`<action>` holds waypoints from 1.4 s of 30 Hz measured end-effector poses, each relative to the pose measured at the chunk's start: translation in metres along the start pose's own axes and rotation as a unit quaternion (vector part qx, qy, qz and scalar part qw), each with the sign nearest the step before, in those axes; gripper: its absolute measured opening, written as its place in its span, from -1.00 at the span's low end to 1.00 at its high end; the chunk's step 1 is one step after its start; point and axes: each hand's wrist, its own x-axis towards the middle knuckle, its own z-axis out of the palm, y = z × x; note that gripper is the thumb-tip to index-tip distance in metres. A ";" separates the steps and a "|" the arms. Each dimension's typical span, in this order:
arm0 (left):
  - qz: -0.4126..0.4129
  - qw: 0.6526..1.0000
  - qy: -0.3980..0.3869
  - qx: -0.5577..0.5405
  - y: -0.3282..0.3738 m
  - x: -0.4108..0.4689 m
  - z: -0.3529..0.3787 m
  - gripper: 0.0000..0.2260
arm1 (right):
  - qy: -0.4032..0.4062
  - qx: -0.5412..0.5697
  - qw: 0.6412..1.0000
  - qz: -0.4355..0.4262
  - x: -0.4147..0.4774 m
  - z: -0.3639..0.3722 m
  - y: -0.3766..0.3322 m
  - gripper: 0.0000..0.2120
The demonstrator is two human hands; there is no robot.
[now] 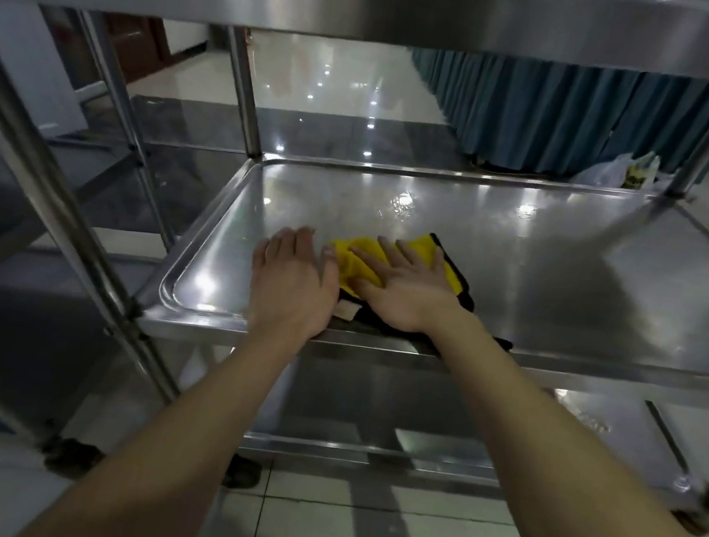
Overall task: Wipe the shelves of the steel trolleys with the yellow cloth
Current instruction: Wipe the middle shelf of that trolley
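Item: yellow plush cloth with black edging (361, 256), bunched, soft, near the front rim of the middle shelf.
Carrier: steel trolley's middle shelf (573, 280), a smooth, glossy tray with a raised lip and rounded corners.
Right hand (404, 292): I see it flat on the cloth, fingers straight and spread, pressing rather than gripping.
Left hand (291, 277): flat on bare steel, fingers straight, holding nothing; the thumb is just beside the cloth's edge.
Key relation: the cloth lies under the right hand and at 3 o'clock from the left. Its longer run looks to go from 7 to 1 o'clock. I judge the right hand does the wiping.
Ground left: wide bare shelf towards 3 o'clock; a wet sheen (400, 203) at 12 o'clock.
Other shelves: upper shelf (384, 8), lower shelf (366, 414), same brushed steel.
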 end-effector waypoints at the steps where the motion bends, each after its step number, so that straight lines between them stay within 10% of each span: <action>1: -0.005 1.000 0.003 -0.015 0.001 0.000 -0.001 -0.43 | 0.003 0.011 1.000 -0.022 -0.013 0.001 0.000 -0.37; 7: -0.063 0.974 0.001 -0.216 -0.010 0.003 -0.020 -0.66 | 0.001 0.032 0.998 -0.050 -0.057 -0.007 -0.007 -0.47; 13: -0.062 0.995 -0.058 0.059 -0.102 0.016 -0.043 -0.41 | 0.048 0.013 0.998 0.039 -0.070 -0.004 -0.018 -0.39; 17: -0.126 0.980 -0.145 0.049 -0.125 0.010 -0.044 -0.33 | 0.024 0.012 0.996 0.089 -0.055 0.003 -0.031 -0.40; 29: -0.108 0.986 -0.089 0.087 -0.110 -0.001 -0.049 -0.43 | -0.006 -0.016 0.995 0.094 0.092 0.011 -0.121 -0.27; 42: -0.033 0.999 0.007 0.030 -0.119 -0.001 -0.046 -0.51 | 0.056 -0.019 0.997 -0.041 -0.088 0.009 -0.102 -0.26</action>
